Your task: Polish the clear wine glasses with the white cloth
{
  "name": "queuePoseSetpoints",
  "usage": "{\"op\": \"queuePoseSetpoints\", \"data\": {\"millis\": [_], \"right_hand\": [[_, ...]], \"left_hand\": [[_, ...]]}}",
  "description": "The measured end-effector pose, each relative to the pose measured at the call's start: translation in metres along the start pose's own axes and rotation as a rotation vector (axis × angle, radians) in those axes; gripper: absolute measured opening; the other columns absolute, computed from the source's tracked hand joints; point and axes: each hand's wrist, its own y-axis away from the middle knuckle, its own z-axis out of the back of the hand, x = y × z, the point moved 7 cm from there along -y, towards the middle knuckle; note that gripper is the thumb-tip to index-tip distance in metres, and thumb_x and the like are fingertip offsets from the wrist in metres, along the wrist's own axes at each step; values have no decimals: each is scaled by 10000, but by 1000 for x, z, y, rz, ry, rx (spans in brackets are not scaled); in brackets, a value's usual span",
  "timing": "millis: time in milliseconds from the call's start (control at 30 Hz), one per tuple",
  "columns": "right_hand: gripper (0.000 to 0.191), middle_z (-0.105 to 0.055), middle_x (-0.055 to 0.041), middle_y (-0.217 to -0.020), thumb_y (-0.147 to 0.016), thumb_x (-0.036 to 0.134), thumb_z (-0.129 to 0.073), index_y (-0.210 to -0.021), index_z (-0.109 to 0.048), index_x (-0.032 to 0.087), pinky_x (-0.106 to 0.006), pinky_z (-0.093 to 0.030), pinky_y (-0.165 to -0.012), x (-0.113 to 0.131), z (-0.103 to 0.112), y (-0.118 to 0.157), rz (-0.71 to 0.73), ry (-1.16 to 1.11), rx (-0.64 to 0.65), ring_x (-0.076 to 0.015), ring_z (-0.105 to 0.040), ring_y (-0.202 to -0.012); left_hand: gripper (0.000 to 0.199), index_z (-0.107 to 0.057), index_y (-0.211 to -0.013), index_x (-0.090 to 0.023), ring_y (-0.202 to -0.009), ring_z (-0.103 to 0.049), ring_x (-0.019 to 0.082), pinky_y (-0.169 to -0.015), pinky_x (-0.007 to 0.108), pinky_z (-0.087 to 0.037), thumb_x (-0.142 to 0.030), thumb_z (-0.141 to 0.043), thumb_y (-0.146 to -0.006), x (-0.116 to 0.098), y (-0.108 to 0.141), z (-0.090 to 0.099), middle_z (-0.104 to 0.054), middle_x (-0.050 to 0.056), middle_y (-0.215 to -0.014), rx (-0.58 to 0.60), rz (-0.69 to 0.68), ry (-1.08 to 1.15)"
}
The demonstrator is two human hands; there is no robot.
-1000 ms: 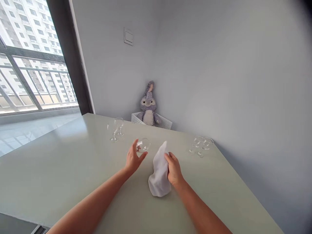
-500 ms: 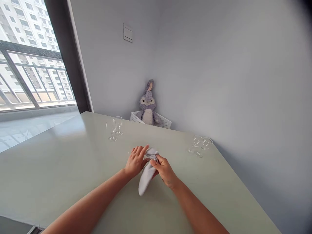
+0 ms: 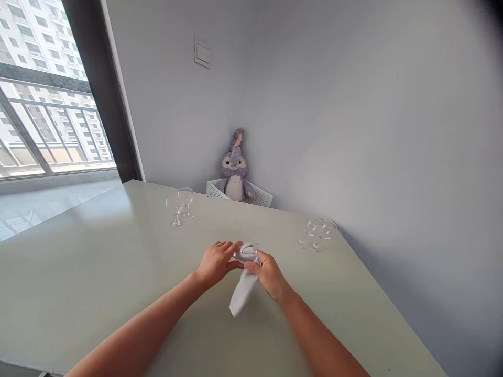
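Near the middle of the table, a clear drinking glass [image 3: 237,255] is tilted so that its round rim faces me. My left hand [image 3: 215,263] grips the glass from the left side, thumb below and fingers above. On the other side, my right hand [image 3: 272,275] pinches a pale grey-white cloth [image 3: 241,297] against the rim. Part of the cloth is bunched inside the glass mouth, and its loose end hangs toward me, slightly blurred. My hand hides most of the glass's lower part.
Two stemmed glasses [image 3: 176,223] stand at the table's [image 3: 98,272] back left. Another pair of clear glasses [image 3: 316,246] stands near the right edge. Beyond the back edge, a purple plush toy [image 3: 234,186] sits in a white perforated basket [image 3: 262,198] against the wall.
The glass has turned so its mouth now shows, with cloth bunched in it. My left fingers have lowered and closed in. The cloth's hanging end has swung slightly right.
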Motion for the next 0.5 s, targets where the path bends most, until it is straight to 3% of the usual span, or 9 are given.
{"op": "queuePoseSetpoints", "data": {"millis": [133,167,200,233,367,433,500], "right_hand": [[174,-517,13,-679,-718,293,-622,-848,-627,178,-219,-308,-541,13,0,19,-1,236,245,-101,-413,-606],[165,-507,14,-665,-718,295,-623,-827,-629,172,-219,-304,-538,12,2,22,-21,228,285,-100,-409,-599],[164,-498,15,-655,-717,300,-625,-813,-629,167,-220,-302,-537,9,5,23,-37,211,284,-99,-408,-593],[171,-493,14,-649,-716,307,-627,-808,-626,163,-221,-302,-536,6,11,22,-48,185,237,-99,-408,-589],[239,-488,9,-658,-729,358,-606,-874,-606,167,-226,-321,-535,-11,30,17,-109,-37,-57,-99,-407,-578],[249,-494,8,-679,-734,355,-601,-910,-598,179,-227,-333,-545,-9,27,19,-94,-74,-62,-101,-410,-593],[243,-508,9,-707,-717,311,-623,-927,-600,191,-225,-336,-561,5,20,25,-45,39,23,-105,-416,-619]], "left_hand": [[460,-576,-860,-164,-615,-546,128,-570,225,-399,-553,-333,-828,-7,8,-20,-588,17,-692,494,84,570],[493,-581,-819,-151,-607,-552,126,-576,225,-407,-542,-281,-848,-13,10,-23,-591,24,-676,582,71,654],[512,-587,-818,-147,-613,-559,129,-592,232,-415,-529,-247,-861,-17,11,-24,-598,32,-682,590,70,675],[504,-593,-861,-153,-641,-565,138,-620,246,-419,-521,-249,-863,-17,8,-22,-610,41,-713,515,81,630],[466,-529,-1135,-207,-828,-547,212,-784,348,-378,-504,-477,-780,-21,2,-4,-623,78,-866,35,24,168],[465,-538,-1139,-200,-790,-542,215,-772,353,-371,-482,-507,-771,-24,3,-3,-619,71,-777,5,-5,93],[428,-573,-1082,-197,-674,-532,178,-670,297,-390,-490,-484,-782,-19,4,-6,-592,36,-666,99,53,224]]}}
